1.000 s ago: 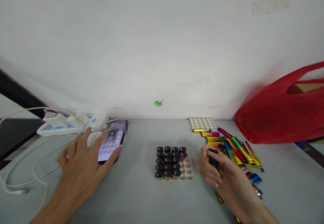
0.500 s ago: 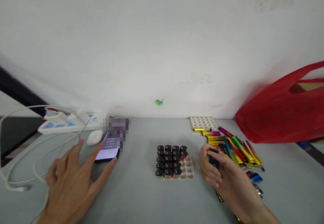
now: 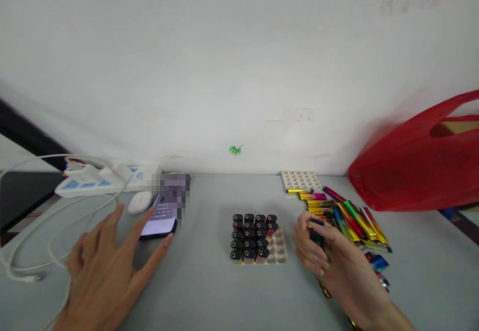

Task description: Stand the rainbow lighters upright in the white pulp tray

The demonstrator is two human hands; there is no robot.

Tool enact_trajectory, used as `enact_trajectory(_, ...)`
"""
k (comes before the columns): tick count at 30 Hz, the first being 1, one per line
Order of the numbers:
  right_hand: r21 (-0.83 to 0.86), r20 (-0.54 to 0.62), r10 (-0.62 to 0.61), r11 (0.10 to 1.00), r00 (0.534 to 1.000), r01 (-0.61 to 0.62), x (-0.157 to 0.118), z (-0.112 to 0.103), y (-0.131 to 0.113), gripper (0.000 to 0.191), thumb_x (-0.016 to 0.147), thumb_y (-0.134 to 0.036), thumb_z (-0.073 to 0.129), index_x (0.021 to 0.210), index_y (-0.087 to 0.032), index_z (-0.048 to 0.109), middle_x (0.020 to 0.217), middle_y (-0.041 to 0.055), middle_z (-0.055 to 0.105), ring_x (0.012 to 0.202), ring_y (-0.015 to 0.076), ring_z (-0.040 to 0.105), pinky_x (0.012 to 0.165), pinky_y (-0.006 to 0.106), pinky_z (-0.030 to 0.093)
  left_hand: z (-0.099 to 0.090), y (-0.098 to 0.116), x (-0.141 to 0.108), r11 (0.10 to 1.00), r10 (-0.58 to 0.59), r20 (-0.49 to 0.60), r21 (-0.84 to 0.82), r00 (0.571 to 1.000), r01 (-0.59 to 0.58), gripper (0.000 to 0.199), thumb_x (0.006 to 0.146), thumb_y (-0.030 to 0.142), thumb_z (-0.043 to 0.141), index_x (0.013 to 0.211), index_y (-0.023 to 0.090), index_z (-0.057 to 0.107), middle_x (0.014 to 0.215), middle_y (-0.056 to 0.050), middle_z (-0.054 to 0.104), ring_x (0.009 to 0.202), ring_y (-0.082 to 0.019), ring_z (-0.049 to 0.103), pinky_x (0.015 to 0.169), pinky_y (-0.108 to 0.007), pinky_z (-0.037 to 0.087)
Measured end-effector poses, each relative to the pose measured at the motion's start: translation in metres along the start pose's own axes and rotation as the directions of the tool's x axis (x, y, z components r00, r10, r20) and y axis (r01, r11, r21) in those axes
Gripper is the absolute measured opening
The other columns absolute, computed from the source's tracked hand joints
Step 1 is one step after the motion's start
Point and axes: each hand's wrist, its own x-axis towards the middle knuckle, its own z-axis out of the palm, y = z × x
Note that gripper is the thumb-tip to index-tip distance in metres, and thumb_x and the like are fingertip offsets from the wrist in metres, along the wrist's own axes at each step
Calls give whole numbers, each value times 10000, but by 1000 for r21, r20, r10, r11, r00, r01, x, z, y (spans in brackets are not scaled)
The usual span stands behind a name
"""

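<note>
My left hand [image 3: 107, 271] is spread palm down at the left, its thumb and index finger at the lower end of a phone [image 3: 159, 226] with a lit screen. Whether the fingertips touch the phone I cannot tell. At the right, my right hand [image 3: 327, 256] is curled around a dark, shiny stick [image 3: 317, 236], mostly hidden by the fingers. Just left of that hand sits a pale tray [image 3: 279, 260] with round-edged pockets. Several black-topped sticks [image 3: 249, 243] stand upright in it, while pockets on its right side are bare.
Shiny multicoloured sticks [image 3: 354, 221] lie in a loose pile beyond and beside my right hand. A second pale tray [image 3: 301, 178] rests by the wall. A red bag [image 3: 415, 171] stands at the right. Left are a power strip [image 3: 90, 186], a white earbud case [image 3: 140, 202] and white cables [image 3: 50, 243].
Both hands hold nearly the same pose and place. The view has shifted very slightly; the tray and sticks look unchanged.
</note>
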Motion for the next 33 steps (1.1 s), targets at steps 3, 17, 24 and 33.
enact_trajectory(3, 7, 2, -2, 1000, 1000, 2, 1, 0, 0, 246, 969, -431, 805, 950, -199, 725, 696, -53, 332, 622, 134, 184, 541, 233, 336, 0, 0, 0, 1000, 12, 2, 0, 1000, -12, 678, 1093, 620, 338, 1564, 218, 614, 1738, -243, 295, 1551, -544, 389, 1238, -759, 341)
enact_trajectory(17, 23, 2, -4, 1000, 1000, 4, -1, -3, 2, 236, 967, -406, 814, 1001, -181, 753, 688, -60, 345, 617, 127, 181, 539, 233, 346, -2, 4, -15, 996, 36, -72, -77, 997, -42, 687, 1122, 579, 358, 1653, 163, 491, 1771, -256, 310, 1563, -563, 396, 1210, -766, 388)
enact_trajectory(24, 25, 25, -8, 1000, 1000, 8, 0, -3, 1, 210, 993, -387, 782, 993, -181, 743, 693, -58, 348, 621, 132, 179, 544, 237, 353, 9, -4, -27, 981, 148, -83, -117, 986, -157, 582, 1104, 490, 451, 1647, 280, 469, 1831, -165, 237, 1578, -548, 404, 1214, -768, 411)
enact_trajectory(33, 30, 54, -1, 1000, 999, 0, 2, -3, -1, 222, 974, -396, 810, 960, -186, 740, 684, -60, 353, 617, 128, 182, 540, 236, 349, 6, -2, -25, 963, 177, -141, -180, 974, -201, 727, 1108, 467, 459, 1765, 455, 146, 1838, -101, 223, 1541, -557, 444, 1172, -801, 449)
